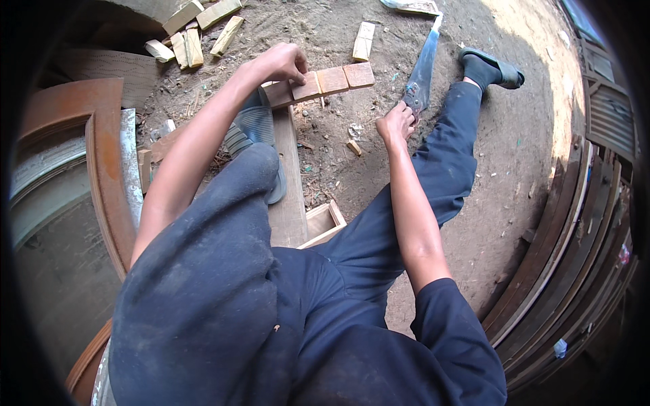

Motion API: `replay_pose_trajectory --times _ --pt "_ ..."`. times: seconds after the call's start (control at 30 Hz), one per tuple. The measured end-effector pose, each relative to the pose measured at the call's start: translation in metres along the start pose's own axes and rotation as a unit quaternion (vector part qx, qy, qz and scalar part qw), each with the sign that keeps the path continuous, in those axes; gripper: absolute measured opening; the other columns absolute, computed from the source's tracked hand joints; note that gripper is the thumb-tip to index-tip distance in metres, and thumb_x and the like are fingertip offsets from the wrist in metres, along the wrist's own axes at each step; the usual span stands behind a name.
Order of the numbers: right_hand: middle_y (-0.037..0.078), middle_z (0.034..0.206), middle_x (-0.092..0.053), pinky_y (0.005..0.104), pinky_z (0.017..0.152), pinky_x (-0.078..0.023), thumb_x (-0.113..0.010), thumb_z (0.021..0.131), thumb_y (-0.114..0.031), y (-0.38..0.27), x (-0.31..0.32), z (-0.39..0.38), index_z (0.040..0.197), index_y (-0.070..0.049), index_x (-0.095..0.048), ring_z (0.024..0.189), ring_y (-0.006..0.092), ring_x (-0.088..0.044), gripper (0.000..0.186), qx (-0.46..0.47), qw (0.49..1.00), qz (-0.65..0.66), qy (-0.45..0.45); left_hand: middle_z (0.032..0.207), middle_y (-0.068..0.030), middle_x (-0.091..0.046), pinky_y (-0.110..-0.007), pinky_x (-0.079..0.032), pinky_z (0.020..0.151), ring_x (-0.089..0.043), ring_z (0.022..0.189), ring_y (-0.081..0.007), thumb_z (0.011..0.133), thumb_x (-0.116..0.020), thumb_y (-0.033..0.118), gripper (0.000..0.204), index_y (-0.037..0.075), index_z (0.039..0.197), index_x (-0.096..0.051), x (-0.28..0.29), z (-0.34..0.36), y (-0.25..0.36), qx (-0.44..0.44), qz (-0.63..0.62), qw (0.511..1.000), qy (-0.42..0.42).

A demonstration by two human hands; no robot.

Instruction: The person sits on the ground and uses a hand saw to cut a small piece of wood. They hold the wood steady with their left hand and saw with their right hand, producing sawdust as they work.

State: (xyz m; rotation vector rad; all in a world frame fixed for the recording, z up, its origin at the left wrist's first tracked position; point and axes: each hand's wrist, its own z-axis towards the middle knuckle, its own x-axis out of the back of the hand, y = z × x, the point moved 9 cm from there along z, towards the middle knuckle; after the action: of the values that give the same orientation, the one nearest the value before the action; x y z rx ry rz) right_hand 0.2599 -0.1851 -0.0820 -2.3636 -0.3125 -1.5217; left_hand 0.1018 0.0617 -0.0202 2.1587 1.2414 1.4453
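My left hand (281, 63) is closed, its bent fingertips down on the wooden strip (334, 80). Dark crosswise lines divide that strip into short lengths. It lies across a long plank (290, 183), and my left foot in a ribbed sandal (254, 125) is beside its near end. In my right hand (398, 123) is a handsaw (422, 68), gripped by its dark handle. The saw's blade points away from me, apart from the strip, alongside my outstretched right leg.
Several cut wood blocks (194, 47) lie at the far left, and a single block (363, 41) sits beyond the strip. A brown wooden frame (105, 135) leans at left. Long boards (542, 250) are stacked at right. A small wooden frame piece (323, 223) lies by the plank.
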Motion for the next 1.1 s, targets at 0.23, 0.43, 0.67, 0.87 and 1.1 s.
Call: replay_pose_trajectory --times 0.23,0.43,0.67,0.87,1.1 --pt "0.019 0.106 -0.062 0.0499 0.092 -0.039 -0.061 0.077 -0.009 0.030 -0.019 0.029 0.107 -0.002 -0.050 0.108 0.0355 -0.057 0.032 0.075 0.995 -0.053 0.045 0.089 -0.0149 -0.071 -0.034 -0.053 0.076 -0.068 0.084 -0.0244 0.065 -0.077 0.021 0.033 0.002 0.091 -0.073 -0.002 0.008 -0.011 0.022 -0.028 0.999 0.001" --pt "0.002 0.063 -0.051 0.0292 0.044 -0.041 -0.052 0.094 -0.022 0.018 0.059 -0.010 0.075 -0.010 -0.049 0.049 0.0102 -0.044 0.024 0.079 0.955 0.267 0.106 0.087 -0.0140 -0.071 -0.035 -0.052 0.075 -0.068 0.083 -0.0249 0.062 -0.080 0.024 0.036 0.006 0.092 -0.074 -0.010 0.014 -0.009 0.022 -0.012 1.000 -0.011" --pt "-0.004 0.058 -0.034 0.0225 0.037 -0.031 -0.049 0.098 -0.022 0.039 0.147 -0.154 0.074 -0.010 -0.042 0.045 0.0060 -0.035 0.028 0.074 0.722 0.688 -0.003 0.079 -0.0135 -0.070 -0.033 -0.054 0.055 -0.068 0.067 -0.0217 0.063 -0.080 0.019 0.033 0.002 0.091 -0.072 -0.008 0.009 -0.011 0.055 -0.042 0.995 -0.065" --pt "0.002 0.055 -0.039 0.0247 0.040 -0.030 -0.055 0.089 -0.029 0.119 0.181 -0.303 0.071 -0.004 -0.046 0.046 0.0109 -0.040 0.033 0.076 0.839 0.522 -0.135 0.079 -0.0127 -0.070 -0.032 -0.054 0.052 -0.069 0.066 -0.0206 0.062 -0.081 0.016 0.032 0.001 0.089 -0.072 -0.012 0.023 -0.010 0.054 -0.011 0.993 -0.109" --pt "0.009 0.055 -0.047 0.0347 0.046 -0.035 -0.066 0.075 -0.011 0.076 0.184 -0.350 0.063 -0.001 -0.053 0.045 0.0231 -0.046 0.020 0.208 0.899 0.324 -0.207 0.085 -0.0092 -0.071 -0.035 -0.056 0.061 -0.070 0.069 -0.0220 0.066 -0.082 0.015 0.027 0.004 0.088 -0.072 -0.014 0.035 0.002 0.036 0.079 0.980 -0.181"
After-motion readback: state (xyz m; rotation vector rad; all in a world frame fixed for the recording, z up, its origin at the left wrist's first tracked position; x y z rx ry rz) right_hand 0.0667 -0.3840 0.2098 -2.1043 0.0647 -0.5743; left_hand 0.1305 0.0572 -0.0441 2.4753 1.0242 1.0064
